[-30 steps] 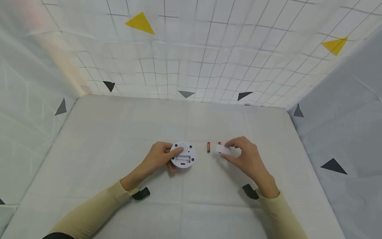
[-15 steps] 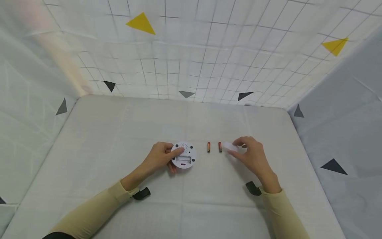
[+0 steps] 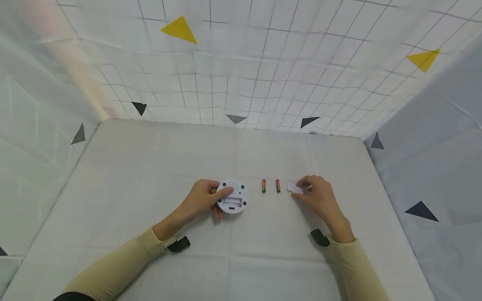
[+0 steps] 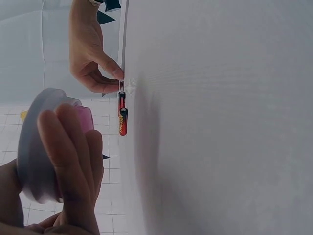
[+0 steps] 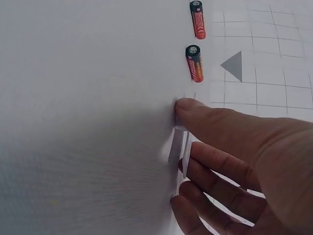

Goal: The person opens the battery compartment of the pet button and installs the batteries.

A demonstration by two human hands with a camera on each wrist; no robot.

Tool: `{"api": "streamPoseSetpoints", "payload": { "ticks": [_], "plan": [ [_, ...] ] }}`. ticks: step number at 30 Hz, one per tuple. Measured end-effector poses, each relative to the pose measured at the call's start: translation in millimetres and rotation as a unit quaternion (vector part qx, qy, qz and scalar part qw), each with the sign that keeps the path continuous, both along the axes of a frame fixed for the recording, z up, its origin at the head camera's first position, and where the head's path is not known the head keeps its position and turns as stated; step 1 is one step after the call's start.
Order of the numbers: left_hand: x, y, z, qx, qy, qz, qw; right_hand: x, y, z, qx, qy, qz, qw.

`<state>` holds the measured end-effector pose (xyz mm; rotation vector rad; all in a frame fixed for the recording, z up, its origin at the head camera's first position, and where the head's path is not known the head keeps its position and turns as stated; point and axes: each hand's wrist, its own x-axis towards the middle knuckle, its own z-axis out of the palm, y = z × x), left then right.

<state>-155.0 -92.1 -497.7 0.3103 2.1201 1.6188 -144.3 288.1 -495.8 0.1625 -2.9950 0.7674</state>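
My left hand grips a round white device by its left side, thumb across the underside. That underside faces up, showing speaker holes, dark feet and an uncovered battery compartment with no battery inside. In the left wrist view the device is held off the table and has a pink part. My right hand pinches a small white battery cover down at the tabletop. Between the hands lie two red-and-black batteries, a left battery and a right battery, roughly parallel.
A white cloth covers the table. White sheet walls stand at the back and both sides; the back wall carries a grid and triangle marks. Dark wrist mounts, one by the left sleeve, sit on both wrists.
My right hand has carried the battery cover to the right and down onto the table, uncovering the right battery. The left hand and device have stayed nearly still.
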Motion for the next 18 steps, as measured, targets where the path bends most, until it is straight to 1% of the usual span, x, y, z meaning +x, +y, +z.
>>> {"api": "streamPoseSetpoints", "payload": {
  "ticks": [4,10,13,18],
  "plan": [
    [0.5,0.3,-0.4,-0.007,0.009,-0.001,0.9999,-0.3,0.9,-1.5,-0.004,0.001,0.004,1.0000],
    [1.5,0.7,1.0,-0.014,0.002,-0.002,0.9999,1.1,-3.3,1.4,0.004,0.005,0.015,0.9999],
    [1.9,0.8,1.9,-0.013,0.002,-0.003,0.9999,2.5,-9.6,5.4,0.008,0.022,0.025,0.9994],
    [2.4,1.0,2.5,-0.012,0.004,-0.003,0.9999,4.8,-24.9,8.9,-0.009,0.064,0.040,0.9971]
  ]
}}
